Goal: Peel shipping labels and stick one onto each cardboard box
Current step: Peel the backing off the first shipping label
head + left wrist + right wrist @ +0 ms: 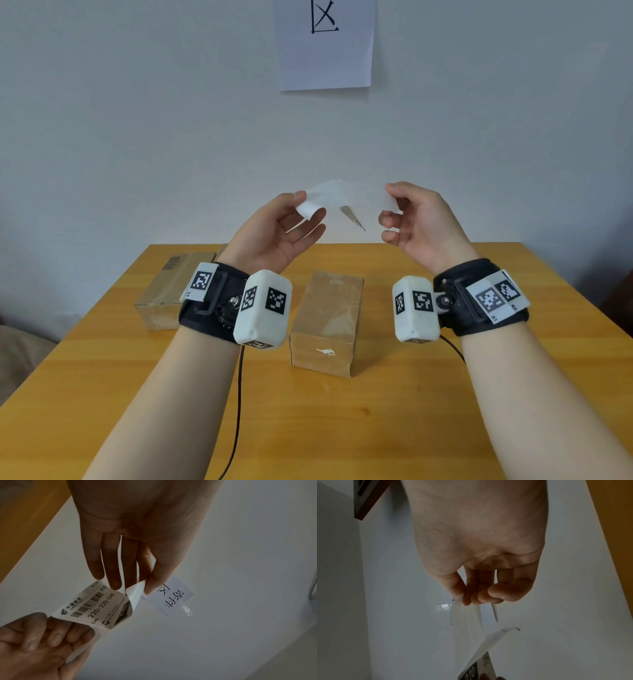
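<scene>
Up above the wooden table (394, 411), left hand (274, 233) pinches one end of the shipping label (96, 605), right hand (416, 219) pinches the other end, both held in the air over two cardboard boxes (325, 322) sitting below on the tabletop.

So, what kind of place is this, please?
Probably a plain room set up as a small parcel-labelling station: a wooden table against a bare wall, two cardboard boxes on it, and a paper sign taped above.
</scene>
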Available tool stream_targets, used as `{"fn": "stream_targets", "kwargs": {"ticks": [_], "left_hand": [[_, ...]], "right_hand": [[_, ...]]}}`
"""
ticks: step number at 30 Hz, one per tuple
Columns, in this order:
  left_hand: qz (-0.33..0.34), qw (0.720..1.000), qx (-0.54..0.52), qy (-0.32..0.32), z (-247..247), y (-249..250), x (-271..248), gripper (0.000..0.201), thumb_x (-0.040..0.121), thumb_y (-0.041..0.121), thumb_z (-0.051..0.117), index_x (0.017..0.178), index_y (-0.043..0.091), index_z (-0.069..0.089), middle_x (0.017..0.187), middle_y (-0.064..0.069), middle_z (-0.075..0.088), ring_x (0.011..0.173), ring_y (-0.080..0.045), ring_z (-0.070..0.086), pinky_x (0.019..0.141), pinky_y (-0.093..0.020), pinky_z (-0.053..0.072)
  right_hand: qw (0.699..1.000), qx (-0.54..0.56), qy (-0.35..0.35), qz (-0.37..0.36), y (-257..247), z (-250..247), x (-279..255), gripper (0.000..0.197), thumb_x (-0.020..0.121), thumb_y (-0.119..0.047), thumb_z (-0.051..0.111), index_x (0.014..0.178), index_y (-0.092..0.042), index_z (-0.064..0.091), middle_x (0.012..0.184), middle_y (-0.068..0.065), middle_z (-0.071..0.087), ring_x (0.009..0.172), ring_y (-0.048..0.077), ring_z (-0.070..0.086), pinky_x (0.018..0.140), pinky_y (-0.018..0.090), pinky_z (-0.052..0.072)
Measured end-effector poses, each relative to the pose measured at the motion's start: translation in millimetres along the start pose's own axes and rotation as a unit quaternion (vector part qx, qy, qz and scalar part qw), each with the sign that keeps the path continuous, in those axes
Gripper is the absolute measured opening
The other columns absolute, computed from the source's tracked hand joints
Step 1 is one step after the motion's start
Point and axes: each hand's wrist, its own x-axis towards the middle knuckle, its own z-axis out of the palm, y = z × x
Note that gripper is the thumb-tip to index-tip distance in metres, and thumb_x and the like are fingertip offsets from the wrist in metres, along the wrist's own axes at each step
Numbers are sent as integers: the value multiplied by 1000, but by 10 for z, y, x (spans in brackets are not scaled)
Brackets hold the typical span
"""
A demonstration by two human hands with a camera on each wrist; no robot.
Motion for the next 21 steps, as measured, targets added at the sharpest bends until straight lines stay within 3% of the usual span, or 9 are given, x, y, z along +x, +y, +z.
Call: {"fn": "stream_targets", "kwargs": {"ticks": [9, 14, 21], "left_hand": [[-15, 999, -38, 21, -73, 12, 70, 9, 94, 14, 75, 89, 11, 68, 100, -8, 74, 91, -27, 76, 79, -37, 64], [-7, 998, -49, 30, -101, 15, 97, 8, 94, 14, 76, 92, 10, 69, 97, -7, 73, 89, -27, 76, 79, -37, 64], [-3, 998, -57, 33, -149, 12, 114, 11, 93, 13, 76, 85, 11, 68, 93, -6, 72, 87, -26, 77, 78, -37, 65]], "right_hand": [[999, 22, 29, -20, 2, -35, 25, 19, 98, -14, 62, 79, -16, 60, 68, -5, 59, 54, 15, 50, 45, 24, 36], [993, 82, 77, -21, 29, -135, 84, 21, 95, -12, 61, 76, -17, 54, 73, -3, 49, 51, 14, 46, 44, 24, 34], [991, 93, 92, -21, 62, -200, 133, 19, 94, -12, 61, 78, -17, 52, 75, -1, 44, 51, 15, 45, 44, 24, 33]]}}
